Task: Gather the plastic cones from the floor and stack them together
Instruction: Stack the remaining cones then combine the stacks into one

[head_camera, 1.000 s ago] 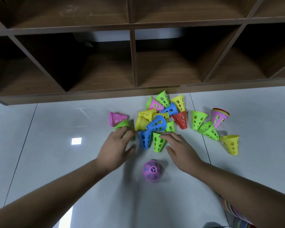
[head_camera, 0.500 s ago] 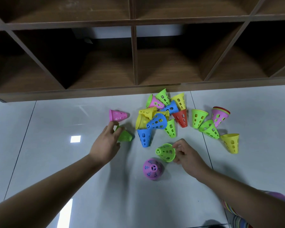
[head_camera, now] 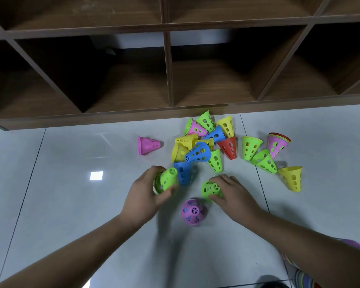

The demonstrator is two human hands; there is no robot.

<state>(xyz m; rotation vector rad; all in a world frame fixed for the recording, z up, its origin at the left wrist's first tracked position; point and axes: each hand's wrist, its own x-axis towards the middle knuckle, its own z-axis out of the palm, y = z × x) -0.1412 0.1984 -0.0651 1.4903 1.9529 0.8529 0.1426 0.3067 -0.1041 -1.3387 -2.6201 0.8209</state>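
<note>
The stacking looks barely begun. The upright pink cone stands alone on the floor. Just beyond it to the left, the left hand curls its fingers round the left green cone. Just beyond it to the right, the right hand grips the right green cone. Further beyond it lies the pile of holed plastic cones in green, yellow, blue, red and pink, tipped every way and not yet stacked, close to the wooden shelf.

Pale tiled floor; scattered plastic cones; pink cone upright.
</note>
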